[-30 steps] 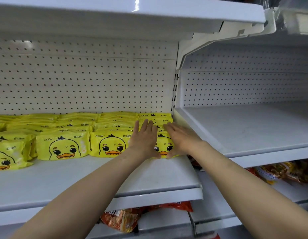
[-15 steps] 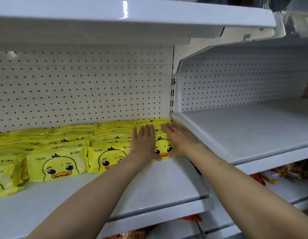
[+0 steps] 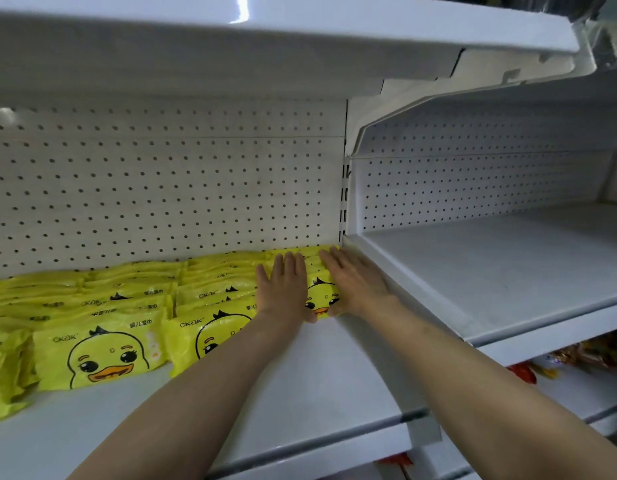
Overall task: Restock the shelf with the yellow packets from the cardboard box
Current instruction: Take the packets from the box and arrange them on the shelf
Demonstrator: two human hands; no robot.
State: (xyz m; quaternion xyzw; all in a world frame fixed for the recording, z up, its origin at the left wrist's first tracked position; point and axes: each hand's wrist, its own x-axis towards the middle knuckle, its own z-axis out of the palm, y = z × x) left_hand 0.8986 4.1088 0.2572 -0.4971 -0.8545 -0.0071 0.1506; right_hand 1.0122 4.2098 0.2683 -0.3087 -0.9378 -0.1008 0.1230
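Both hands flat, fingers straight & gripping nothing: left hand (image 3: 283,289) and right hand (image 3: 352,284) press the rightmost yellow packets (image 3: 321,296) at the shelf (image 3: 300,393) end, prob. to square the stack vs its neighbours.

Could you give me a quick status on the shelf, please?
Left hand and right hand flat on rightmost yellow packets. Packets on shelf. Nothing in the way.
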